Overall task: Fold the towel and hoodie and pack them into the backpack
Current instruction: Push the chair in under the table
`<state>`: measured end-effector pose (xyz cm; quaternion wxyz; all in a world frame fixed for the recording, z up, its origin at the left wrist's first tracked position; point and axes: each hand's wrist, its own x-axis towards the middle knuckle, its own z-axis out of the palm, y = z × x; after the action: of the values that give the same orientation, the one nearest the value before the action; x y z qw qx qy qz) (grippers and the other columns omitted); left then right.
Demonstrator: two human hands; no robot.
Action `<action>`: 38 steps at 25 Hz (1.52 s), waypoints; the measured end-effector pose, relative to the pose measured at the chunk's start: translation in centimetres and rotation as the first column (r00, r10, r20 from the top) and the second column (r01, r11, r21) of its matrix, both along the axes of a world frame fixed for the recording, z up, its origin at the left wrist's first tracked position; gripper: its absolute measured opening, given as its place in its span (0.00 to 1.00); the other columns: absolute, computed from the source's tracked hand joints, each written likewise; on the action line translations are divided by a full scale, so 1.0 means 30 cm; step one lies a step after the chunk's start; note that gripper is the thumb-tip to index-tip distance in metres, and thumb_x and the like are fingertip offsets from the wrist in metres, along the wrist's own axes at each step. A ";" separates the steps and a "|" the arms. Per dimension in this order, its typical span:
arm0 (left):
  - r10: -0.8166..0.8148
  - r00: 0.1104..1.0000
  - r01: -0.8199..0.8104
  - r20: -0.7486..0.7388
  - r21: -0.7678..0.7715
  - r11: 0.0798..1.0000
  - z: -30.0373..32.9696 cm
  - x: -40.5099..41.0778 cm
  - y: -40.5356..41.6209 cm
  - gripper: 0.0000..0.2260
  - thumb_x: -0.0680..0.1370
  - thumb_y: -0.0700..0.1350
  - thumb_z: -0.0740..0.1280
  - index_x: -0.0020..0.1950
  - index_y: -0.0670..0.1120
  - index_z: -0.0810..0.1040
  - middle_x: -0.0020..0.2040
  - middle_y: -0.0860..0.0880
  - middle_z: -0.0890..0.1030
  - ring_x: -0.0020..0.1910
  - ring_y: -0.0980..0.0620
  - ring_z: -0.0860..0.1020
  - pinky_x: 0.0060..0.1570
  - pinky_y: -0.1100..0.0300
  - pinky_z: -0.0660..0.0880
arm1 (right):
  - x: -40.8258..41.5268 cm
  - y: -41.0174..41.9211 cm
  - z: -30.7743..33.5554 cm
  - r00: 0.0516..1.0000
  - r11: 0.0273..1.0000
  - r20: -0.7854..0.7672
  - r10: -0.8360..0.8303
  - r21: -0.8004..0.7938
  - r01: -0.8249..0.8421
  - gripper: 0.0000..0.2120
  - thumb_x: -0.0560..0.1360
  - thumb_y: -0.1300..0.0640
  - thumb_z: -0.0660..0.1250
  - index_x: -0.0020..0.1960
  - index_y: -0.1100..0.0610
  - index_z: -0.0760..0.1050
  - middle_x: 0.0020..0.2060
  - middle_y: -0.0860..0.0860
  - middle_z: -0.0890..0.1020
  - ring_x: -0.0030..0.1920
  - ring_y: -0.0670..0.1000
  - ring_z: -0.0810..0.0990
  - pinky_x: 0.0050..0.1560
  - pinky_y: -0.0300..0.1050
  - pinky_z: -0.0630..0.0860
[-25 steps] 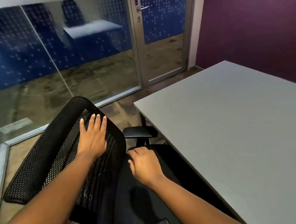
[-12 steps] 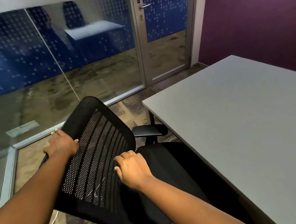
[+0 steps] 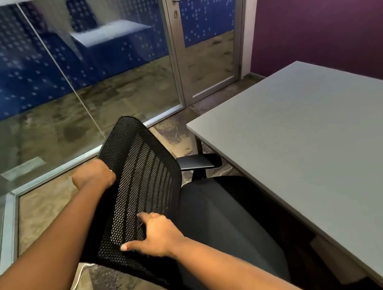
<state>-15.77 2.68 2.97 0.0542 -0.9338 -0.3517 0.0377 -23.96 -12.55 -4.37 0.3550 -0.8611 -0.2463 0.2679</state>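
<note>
Containers: none is showing in the head view; the backpack, towel and hoodie are all lying outside the picture, so their places cannot be told.
Chair: a black office chair (image 3: 212,216) is standing beside the near-left edge of the grey table (image 3: 316,146), its seat partly tucked under the tabletop.
Backrest: the mesh backrest (image 3: 140,181) is leaning toward the left of the view, its top edge pointing at the glass wall (image 3: 60,76).
Armrest: one black armrest (image 3: 199,161) is sticking out between the backrest and the table's corner.
Left hand: the left hand (image 3: 93,175) is gripping the left edge of the backrest near its top, fingers curling round the rim and going out of sight behind the mesh.
Left arm: the forearm is reaching up from the lower-left corner, nearly straight.
Right hand: the right hand (image 3: 158,236) is holding the lower part of the backrest, thumb pointing left across the mesh face, fingers bending onto the mesh above it. Whether the fingertips are hooking into the mesh cannot be told.
Right arm: the forearm is coming in from the bottom edge, crossing over the seat.
Floor: a mottled brown floor (image 3: 41,212) is showing under the chair; a thin pale cable (image 3: 78,280) is lying on it below the backrest.
Door: a glazed door (image 3: 205,37) with a metal handle is standing shut behind the table's far corner, next to the purple wall (image 3: 325,12).
</note>
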 end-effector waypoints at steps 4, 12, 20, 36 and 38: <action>-0.024 1.000 0.024 0.000 0.028 0.999 0.005 -0.022 -0.049 0.14 0.77 0.44 0.65 0.59 0.38 0.77 0.59 0.41 0.79 0.58 0.42 0.78 0.52 0.54 0.76 | -0.009 0.018 0.027 0.975 0.989 -0.197 -0.102 0.085 0.121 0.47 0.69 0.37 0.68 0.76 0.57 0.50 0.74 0.57 0.59 0.75 0.56 0.58 0.74 0.47 0.57; -0.139 0.990 0.139 0.038 0.013 0.990 0.003 -0.061 -0.136 0.20 0.76 0.52 0.67 0.58 0.38 0.77 0.58 0.40 0.80 0.57 0.41 0.78 0.51 0.54 0.75 | -0.063 0.126 0.133 0.927 0.954 -0.234 -0.292 -0.003 0.300 0.54 0.67 0.38 0.70 0.76 0.52 0.37 0.76 0.56 0.45 0.76 0.59 0.45 0.72 0.63 0.54; -0.622 0.778 0.621 0.090 -0.257 0.740 -0.116 -0.051 -0.131 0.33 0.81 0.55 0.53 0.76 0.37 0.45 0.77 0.40 0.42 0.77 0.44 0.42 0.75 0.49 0.47 | -0.052 0.012 0.172 0.903 0.927 -0.208 -0.375 -0.062 0.371 0.54 0.68 0.47 0.72 0.75 0.52 0.33 0.76 0.57 0.41 0.76 0.56 0.40 0.70 0.69 0.50; -0.795 0.538 0.843 0.282 -0.184 0.505 -0.151 -0.043 -0.483 0.45 0.63 0.69 0.38 0.76 0.48 0.57 0.77 0.52 0.54 0.77 0.49 0.46 0.72 0.47 0.35 | -0.038 -0.375 0.149 0.896 0.885 -0.100 -0.433 -0.233 0.402 0.47 0.69 0.47 0.68 0.76 0.53 0.41 0.71 0.58 0.61 0.70 0.61 0.65 0.67 0.57 0.68; -0.785 0.548 0.836 0.289 -0.166 0.523 -0.149 -0.043 -0.529 0.45 0.63 0.67 0.37 0.76 0.49 0.57 0.77 0.52 0.54 0.77 0.48 0.46 0.72 0.47 0.34 | -0.037 -0.417 0.152 0.899 0.884 -0.074 -0.432 -0.234 0.405 0.46 0.69 0.49 0.67 0.76 0.53 0.42 0.70 0.59 0.63 0.68 0.61 0.67 0.65 0.55 0.70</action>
<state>-17.06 -13.20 -1.50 -0.1009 -0.9859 0.1312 -0.0253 -25.05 -25.05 0.20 0.3248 -0.9085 -0.0016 0.2628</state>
